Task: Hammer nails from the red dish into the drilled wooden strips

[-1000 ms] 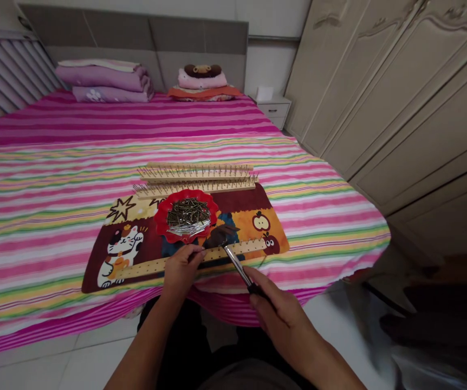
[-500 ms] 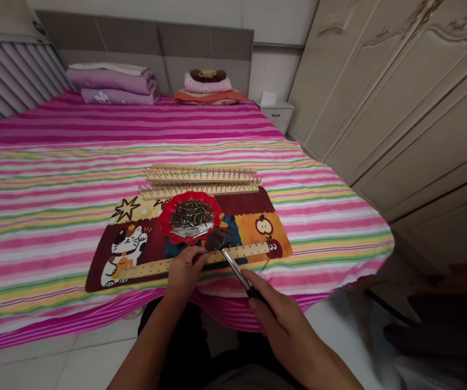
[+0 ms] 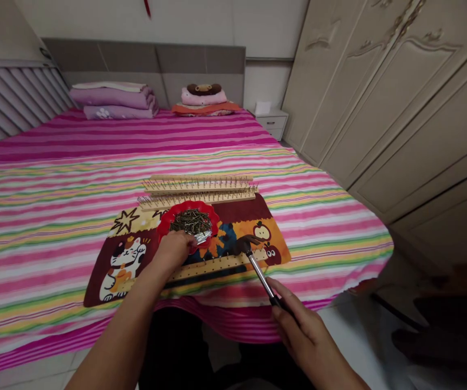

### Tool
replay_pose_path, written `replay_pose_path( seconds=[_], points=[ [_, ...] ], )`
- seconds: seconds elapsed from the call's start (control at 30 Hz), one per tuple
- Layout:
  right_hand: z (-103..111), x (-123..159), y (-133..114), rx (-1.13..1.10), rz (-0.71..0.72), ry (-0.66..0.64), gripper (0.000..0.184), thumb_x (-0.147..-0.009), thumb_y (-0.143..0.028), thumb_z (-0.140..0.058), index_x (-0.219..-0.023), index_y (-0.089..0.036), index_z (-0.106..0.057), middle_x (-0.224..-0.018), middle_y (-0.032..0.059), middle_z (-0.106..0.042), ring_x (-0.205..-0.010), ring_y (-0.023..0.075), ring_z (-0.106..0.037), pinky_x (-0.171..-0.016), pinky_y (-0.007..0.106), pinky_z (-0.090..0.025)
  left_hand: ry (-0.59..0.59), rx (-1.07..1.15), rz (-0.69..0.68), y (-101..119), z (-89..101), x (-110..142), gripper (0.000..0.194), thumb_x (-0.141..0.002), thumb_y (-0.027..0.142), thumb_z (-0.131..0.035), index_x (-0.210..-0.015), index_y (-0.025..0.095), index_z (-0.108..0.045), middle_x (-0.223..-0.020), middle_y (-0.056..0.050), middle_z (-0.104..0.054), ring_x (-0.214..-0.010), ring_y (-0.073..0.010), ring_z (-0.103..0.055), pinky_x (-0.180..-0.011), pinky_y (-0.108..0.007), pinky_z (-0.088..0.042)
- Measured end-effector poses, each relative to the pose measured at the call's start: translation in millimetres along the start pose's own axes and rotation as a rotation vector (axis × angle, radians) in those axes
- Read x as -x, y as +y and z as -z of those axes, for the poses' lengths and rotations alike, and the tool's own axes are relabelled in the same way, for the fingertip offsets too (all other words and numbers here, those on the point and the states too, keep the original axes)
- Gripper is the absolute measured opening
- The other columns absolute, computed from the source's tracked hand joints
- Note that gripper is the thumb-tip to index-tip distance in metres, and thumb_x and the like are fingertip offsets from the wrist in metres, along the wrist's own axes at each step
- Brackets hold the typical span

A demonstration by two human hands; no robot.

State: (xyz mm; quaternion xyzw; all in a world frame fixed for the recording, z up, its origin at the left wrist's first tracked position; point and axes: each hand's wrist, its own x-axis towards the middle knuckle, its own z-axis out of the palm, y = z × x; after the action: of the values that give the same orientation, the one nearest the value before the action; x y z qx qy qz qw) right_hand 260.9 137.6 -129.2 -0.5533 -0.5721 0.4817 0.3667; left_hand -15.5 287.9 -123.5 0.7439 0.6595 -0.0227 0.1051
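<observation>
From beside the bed, I note that the left hand [image 3: 175, 249] is at the near side of a red, scalloped-edged bowl [image 3: 166, 222], its thumb and fingers drawn narrow over a heap of slim metal nails [image 3: 193, 221]. Whether a nail is pinched there I cannot tell; the fingertips are too small and dim. The bowl stands directly before this hand, a position that appears chosen for short reach.

The right hand [image 3: 302, 322] is closed around the black handle of a hammer [image 3: 261, 275] with a silver shaft and dark head. Gripping well back from the head seemingly keeps the fingers clear of it. The head is ahead and left of this grip, over a pale, flat wooden strip [image 3: 213, 265] marked with small dark dots; contact cannot be confirmed.

The strip lies crosswise between the two grips, near the front edge of a patterned, multicoloured mat [image 3: 97, 276], which presumably shields the striped bedcover [image 3: 331, 233]. Beyond the bowl, pale wooden bars bristling with upright nails [image 3: 201, 201] lie side by side, apparently set back to leave working room.
</observation>
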Motion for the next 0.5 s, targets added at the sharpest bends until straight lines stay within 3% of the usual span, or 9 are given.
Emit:
replay_pose_path(
  seconds=[0.13,0.33,0.4,0.5],
  points=[
    [-1,-1,1,-0.017,-0.012,-0.002,0.045,-0.091,-0.033,-0.045,-0.135,-0.024,-0.052,-0.049,-0.0059,-0.039,-0.04,0.0106,-0.035,-0.037,0.018,-0.035,-0.164,-0.06,0.049,7,12.2,-13,0.024,-0.064,0.012,-0.057,-0.074,0.025,-0.073,-0.084,-0.005,-0.071,-0.078,-0.0212,-0.062,-0.065,-0.027,-0.039],
    [-1,-1,3,-0.055,-0.045,0.006,0.045,-0.09,-0.031,-0.046,-0.133,-0.023,-0.053,-0.051,-0.0064,-0.035,-0.042,0.01,-0.031,-0.036,0.017,-0.03,-0.188,-0.023,0.008,4,11.7,-21,0.017,-0.062,0.013,-0.056,-0.066,0.022,-0.069,-0.07,-0.003,-0.068,-0.066,-0.0168,-0.059,-0.058,-0.024,-0.036],
    [-1,-1,4,-0.07,-0.062,0.003,0.045,-0.09,-0.031,-0.045,-0.134,-0.022,-0.052,-0.051,-0.0067,-0.034,-0.042,0.0099,-0.031,-0.035,0.017,-0.029,-0.148,0.047,-0.035,-2,9.9,-20,0.015,-0.063,0.013,-0.055,-0.065,0.022,-0.067,-0.074,-0.002,-0.067,-0.067,-0.0153,-0.058,-0.06,-0.023,-0.037],
    [-2,0,4,-0.076,-0.062,-0.003,0.045,-0.09,-0.033,-0.046,-0.134,-0.023,-0.052,-0.05,-0.007,-0.034,-0.042,0.0097,-0.031,-0.036,0.017,-0.031,0.008,0.284,-0.017,-11,9.4,-10,0.008,-0.064,0.019,-0.056,-0.064,0.02,-0.063,-0.07,0.0,-0.064,-0.064,-0.0139,-0.056,-0.062,-0.023,-0.039]
  ],
)
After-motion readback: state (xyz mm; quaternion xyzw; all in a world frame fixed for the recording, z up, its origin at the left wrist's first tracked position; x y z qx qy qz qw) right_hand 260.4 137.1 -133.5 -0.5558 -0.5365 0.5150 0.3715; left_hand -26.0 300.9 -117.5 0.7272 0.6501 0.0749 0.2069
